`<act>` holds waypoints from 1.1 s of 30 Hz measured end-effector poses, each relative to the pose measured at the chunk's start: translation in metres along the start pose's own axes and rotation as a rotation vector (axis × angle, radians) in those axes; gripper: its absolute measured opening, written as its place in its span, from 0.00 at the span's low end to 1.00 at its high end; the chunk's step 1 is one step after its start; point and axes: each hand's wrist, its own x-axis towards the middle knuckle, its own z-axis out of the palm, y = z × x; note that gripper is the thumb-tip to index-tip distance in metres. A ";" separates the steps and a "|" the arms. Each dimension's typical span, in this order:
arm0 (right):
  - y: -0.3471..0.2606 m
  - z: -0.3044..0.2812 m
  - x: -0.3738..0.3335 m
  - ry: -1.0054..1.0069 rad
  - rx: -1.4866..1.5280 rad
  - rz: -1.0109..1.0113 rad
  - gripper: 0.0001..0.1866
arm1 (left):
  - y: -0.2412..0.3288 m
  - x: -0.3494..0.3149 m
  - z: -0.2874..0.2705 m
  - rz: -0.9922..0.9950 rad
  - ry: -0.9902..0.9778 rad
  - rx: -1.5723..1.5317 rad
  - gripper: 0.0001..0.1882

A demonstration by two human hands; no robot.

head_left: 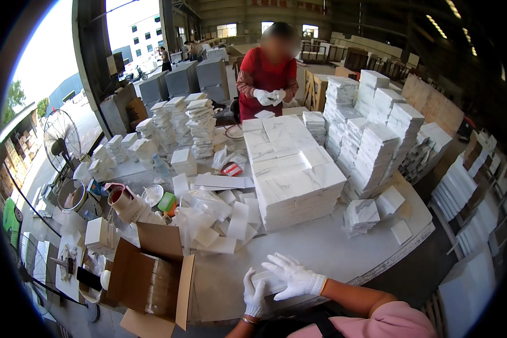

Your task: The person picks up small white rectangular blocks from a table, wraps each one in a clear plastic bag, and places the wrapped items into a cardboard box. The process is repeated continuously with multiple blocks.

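Note:
Near the front edge of the worktable, a small stack of white tiles (268, 279) lies between my two gloved hands. My left hand (254, 294) is closed around its left end, thumb on the near side. Over the right end spreads my right hand (296, 277), its fingers toward the far side and the thumb along the near side; the palm hides that part of the tiles. Left of my hands, an open cardboard box (172, 242) holds wrapped packs (159, 284). Beyond my hands rises a big block of stacked marble-patterned tiles (293, 186).
Tall tile stacks (372, 152) crowd the table's right side, with a short stack (360, 217) in front. Loose white pieces (238, 219) and plastic film (205, 205) lie left of the block. A co-worker (267, 79) in red stands across the table, gloved hands together. A fan (62, 135) stands far left.

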 end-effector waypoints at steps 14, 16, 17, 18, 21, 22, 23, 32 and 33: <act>-0.009 0.049 0.034 0.010 -0.334 -0.104 0.54 | 0.004 -0.001 -0.001 -0.030 0.033 0.054 0.30; -0.005 0.048 0.038 0.024 -0.246 -0.141 0.51 | -0.006 -0.002 -0.002 0.004 0.038 0.022 0.30; -0.004 0.046 0.039 0.037 -0.225 -0.154 0.50 | -0.009 -0.002 -0.002 0.023 0.053 0.030 0.29; -0.003 0.046 0.040 0.048 -0.198 -0.160 0.49 | -0.007 -0.001 -0.001 0.034 0.065 0.041 0.29; 0.001 0.049 0.043 0.001 -0.201 -0.094 0.43 | -0.002 -0.001 0.004 -0.007 0.081 0.001 0.27; 0.000 0.048 0.046 0.017 -0.201 -0.104 0.40 | -0.008 0.000 0.005 0.014 0.105 -0.001 0.27; 0.000 0.047 0.046 -0.004 -0.219 -0.095 0.40 | -0.011 0.000 0.007 0.035 0.129 -0.004 0.26; -0.005 0.034 0.050 -0.130 -0.253 -0.056 0.39 | 0.017 -0.008 -0.004 0.036 0.209 0.024 0.31; -0.006 0.037 0.050 -0.128 -0.254 -0.049 0.39 | 0.026 -0.018 -0.011 0.018 0.214 0.131 0.31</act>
